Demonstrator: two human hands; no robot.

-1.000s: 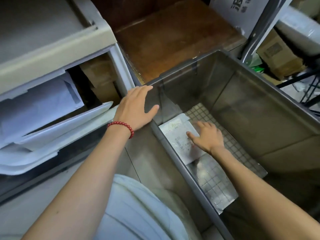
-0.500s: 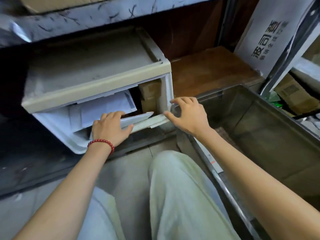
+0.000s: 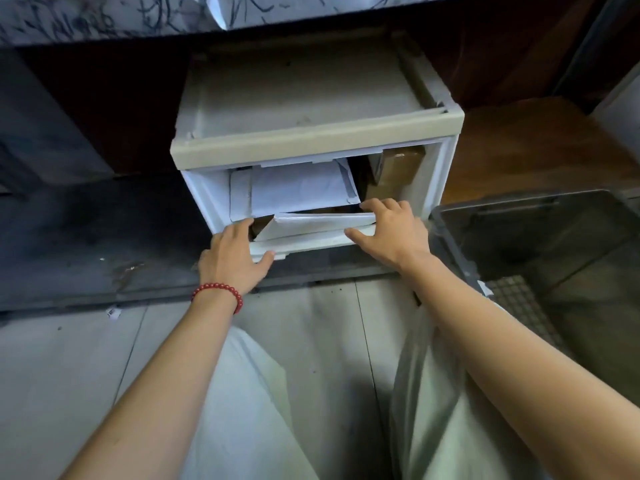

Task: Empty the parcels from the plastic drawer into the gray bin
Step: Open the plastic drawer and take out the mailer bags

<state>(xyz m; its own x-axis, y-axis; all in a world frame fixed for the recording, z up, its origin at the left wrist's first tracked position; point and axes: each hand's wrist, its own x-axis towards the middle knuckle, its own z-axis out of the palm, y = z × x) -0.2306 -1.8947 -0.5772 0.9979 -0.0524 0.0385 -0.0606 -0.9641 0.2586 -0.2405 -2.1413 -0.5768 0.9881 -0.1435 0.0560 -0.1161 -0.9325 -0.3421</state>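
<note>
The white plastic drawer (image 3: 311, 241) is pulled partly out of its beige-topped cabinet (image 3: 311, 140). Inside lie white flat parcels (image 3: 298, 188), and a brown cardboard box (image 3: 394, 171) stands at the back right. My left hand (image 3: 235, 258), with a red bead bracelet, grips the drawer's front lip at the left. At the right end, my right hand (image 3: 391, 230) hooks its fingers over the lip and touches a white parcel. The gray bin (image 3: 519, 199) stands to the right of the drawer. Only a white parcel corner (image 3: 485, 289) shows inside the bin, behind my right arm.
The cabinet sits under a dark shelf edged with marbled paper (image 3: 104, 19). A brown wooden surface (image 3: 536, 143) lies behind the bin. My knees in pale trousers (image 3: 256, 393) are below the drawer, over a gray tiled floor (image 3: 69, 358).
My right hand left the parcel in the bin and came over to the drawer's right end. My left hand shifted along the drawer front to its left end. My view swung left, centring on the drawer.
</note>
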